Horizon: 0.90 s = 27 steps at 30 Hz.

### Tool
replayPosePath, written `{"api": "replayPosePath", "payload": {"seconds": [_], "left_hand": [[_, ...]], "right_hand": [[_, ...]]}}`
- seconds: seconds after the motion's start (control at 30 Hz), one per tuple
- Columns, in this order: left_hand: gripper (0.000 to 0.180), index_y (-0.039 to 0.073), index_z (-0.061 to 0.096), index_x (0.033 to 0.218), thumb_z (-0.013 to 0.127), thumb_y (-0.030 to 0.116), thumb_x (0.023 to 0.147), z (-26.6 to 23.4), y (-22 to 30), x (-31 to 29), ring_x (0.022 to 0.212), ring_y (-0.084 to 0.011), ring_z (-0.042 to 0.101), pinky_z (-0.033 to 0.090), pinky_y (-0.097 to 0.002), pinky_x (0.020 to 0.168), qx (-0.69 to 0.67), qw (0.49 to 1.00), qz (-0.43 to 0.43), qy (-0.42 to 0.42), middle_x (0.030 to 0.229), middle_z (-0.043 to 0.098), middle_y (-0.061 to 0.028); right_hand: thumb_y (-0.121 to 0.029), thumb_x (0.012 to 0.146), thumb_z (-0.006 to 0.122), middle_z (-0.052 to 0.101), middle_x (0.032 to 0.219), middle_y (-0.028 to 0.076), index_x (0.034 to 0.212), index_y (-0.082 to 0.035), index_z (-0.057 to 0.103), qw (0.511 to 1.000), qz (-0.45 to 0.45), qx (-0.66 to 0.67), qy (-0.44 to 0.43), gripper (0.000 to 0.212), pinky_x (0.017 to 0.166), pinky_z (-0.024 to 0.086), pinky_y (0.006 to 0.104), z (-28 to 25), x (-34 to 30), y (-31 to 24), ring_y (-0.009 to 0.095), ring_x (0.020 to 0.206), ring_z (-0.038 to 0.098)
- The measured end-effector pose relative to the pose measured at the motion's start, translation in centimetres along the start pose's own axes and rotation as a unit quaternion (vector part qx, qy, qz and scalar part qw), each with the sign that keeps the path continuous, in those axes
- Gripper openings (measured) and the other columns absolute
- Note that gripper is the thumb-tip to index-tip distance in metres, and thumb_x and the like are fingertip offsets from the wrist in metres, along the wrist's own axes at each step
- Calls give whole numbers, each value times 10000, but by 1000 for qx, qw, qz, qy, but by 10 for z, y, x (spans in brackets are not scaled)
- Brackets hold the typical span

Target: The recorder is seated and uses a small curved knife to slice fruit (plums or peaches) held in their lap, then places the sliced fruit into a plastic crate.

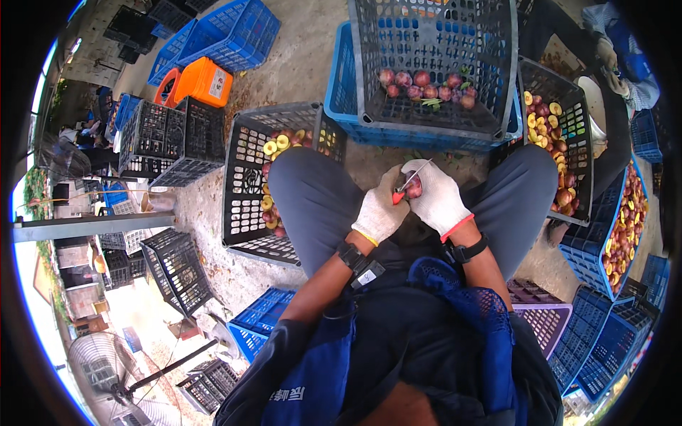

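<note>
I sit with both knees apart, wearing white work gloves. My right hand [440,199] cups a dark red fruit [413,187] between my knees. My left hand [379,211] grips a small knife [408,183] with a red handle, and its thin blade lies across the fruit. A black crate [433,117] straight ahead holds a row of whole red fruit [425,85]. Halved yellow-fleshed fruit lies in a black crate [245,177] by my left knee and in another black crate [577,135] by my right knee.
The front crate rests on a blue crate [341,92]. A blue crate [625,234] of halved fruit stands at the far right, where another person [625,64] sits. Empty black and blue crates, an orange container [204,79] and a fan [99,369] lie to the left.
</note>
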<state>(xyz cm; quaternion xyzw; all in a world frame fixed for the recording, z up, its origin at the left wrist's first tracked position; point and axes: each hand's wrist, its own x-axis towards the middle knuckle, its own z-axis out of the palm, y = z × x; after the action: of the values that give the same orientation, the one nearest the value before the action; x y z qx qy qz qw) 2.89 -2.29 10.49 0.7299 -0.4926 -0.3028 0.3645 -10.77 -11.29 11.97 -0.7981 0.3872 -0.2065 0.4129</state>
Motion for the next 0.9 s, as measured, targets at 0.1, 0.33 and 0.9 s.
{"api": "replayPosePath", "payload": {"seconds": [0.1,0.33,0.9], "left_hand": [[643,36,486,1433,622,43,804,-1,1,0,978,-474,682,566,-510,832,6,1000,-27,-15,1090,688,-294],[409,49,567,1229,616,66,823,0,1,5,921,-489,667,530,-543,774,-11,990,-98,-102,913,689,-274],[187,78,717,871,587,176,963,44,-104,15,683,-189,680,526,-334,615,182,915,-97,-347,736,652,-38]], "right_hand": [[-73,871,640,715,909,97,1121,-109,605,998,-21,-55,3,255,762,574,426,3,-1,4,343,837,718],[-77,888,602,711,902,99,1130,-117,610,996,26,-69,-50,245,756,561,455,2,0,9,358,847,711],[-56,791,625,703,908,152,1022,-106,657,987,78,-50,-135,239,764,548,452,32,4,43,406,901,685]]}}
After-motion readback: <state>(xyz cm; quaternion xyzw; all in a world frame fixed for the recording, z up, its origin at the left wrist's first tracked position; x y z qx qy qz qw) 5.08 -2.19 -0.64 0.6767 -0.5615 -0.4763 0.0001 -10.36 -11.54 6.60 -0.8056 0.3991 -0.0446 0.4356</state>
